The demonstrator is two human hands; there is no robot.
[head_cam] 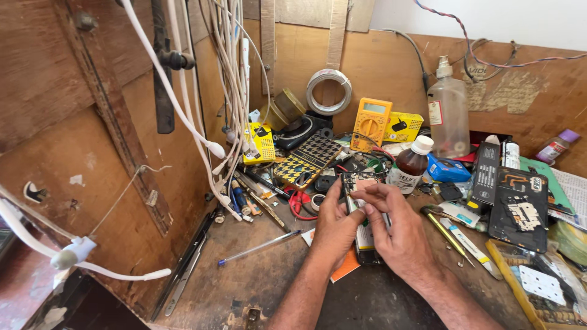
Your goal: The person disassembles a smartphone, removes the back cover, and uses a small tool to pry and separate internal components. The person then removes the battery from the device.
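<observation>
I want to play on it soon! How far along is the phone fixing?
Done: the opened black phone has its back off, insides showing. In hand: left hand steadies it; right hand fingers press near the top. Left: the back isn't yet on again.

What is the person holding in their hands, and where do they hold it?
An opened phone with its back off. The left hand holds its left edge; the right hand has fingertips pressing its exposed inside near the top.
</observation>
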